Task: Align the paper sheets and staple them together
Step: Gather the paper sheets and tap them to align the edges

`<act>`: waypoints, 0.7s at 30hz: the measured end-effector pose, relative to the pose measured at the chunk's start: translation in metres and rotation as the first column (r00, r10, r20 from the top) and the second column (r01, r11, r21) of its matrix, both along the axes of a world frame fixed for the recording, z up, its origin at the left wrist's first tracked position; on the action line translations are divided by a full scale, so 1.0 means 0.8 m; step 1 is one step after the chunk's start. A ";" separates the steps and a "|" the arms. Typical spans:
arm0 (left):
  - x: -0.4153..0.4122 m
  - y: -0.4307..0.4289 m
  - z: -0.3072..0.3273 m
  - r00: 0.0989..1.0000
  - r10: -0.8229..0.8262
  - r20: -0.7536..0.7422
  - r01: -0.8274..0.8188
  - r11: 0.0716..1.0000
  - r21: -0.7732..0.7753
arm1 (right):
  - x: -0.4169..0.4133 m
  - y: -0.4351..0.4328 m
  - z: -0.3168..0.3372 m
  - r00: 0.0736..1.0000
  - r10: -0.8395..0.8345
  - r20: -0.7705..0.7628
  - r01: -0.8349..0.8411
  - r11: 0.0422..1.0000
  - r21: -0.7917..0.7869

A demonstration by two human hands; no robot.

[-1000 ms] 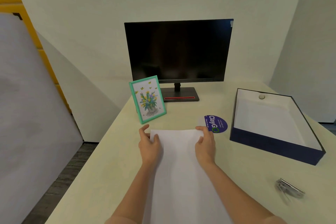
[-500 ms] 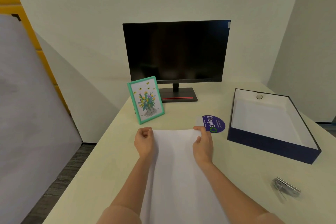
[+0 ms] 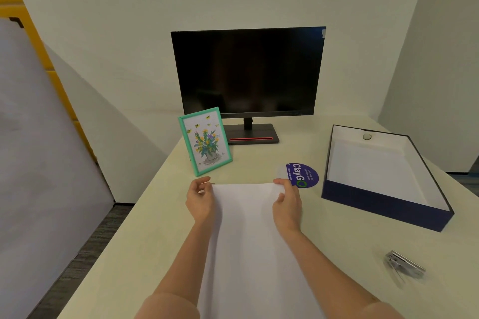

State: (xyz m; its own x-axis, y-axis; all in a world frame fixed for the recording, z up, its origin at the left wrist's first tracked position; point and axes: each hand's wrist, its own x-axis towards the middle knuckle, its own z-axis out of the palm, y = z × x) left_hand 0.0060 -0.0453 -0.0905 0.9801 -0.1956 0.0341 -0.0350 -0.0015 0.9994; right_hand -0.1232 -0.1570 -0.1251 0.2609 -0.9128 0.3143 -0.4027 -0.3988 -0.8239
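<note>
White paper sheets [image 3: 246, 228] lie on the cream table in front of me, their long side running away from me. My left hand [image 3: 201, 199] holds the far left corner of the sheets, fingers curled at the edge. My right hand [image 3: 286, 202] pinches the far right corner between thumb and fingers. A silver stapler [image 3: 404, 265] lies on the table to the right, well apart from both hands.
A dark monitor [image 3: 248, 72] stands at the back. A green picture frame [image 3: 204, 141] leans just beyond my left hand. A round purple sticker [image 3: 302, 175] lies by my right hand. An open navy box [image 3: 383, 204] sits at the right.
My left hand slid from on top of the sheets out to their far left corner. The right hand stayed at the far right corner.
</note>
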 end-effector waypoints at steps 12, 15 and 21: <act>-0.028 0.033 -0.014 0.975 -0.195 0.102 0.139 0.906 0.399 | 0.000 0.000 0.000 1.000 -0.008 0.011 0.008 1.000 0.000; -0.030 0.034 -0.020 0.972 -0.198 0.125 0.123 0.886 0.447 | 0.000 0.000 0.000 1.000 -0.006 0.008 0.006 1.000 -0.002; -0.032 0.032 -0.019 0.983 -0.130 0.133 0.058 0.893 0.446 | -0.001 0.000 0.000 1.000 -0.013 0.019 0.013 1.000 0.004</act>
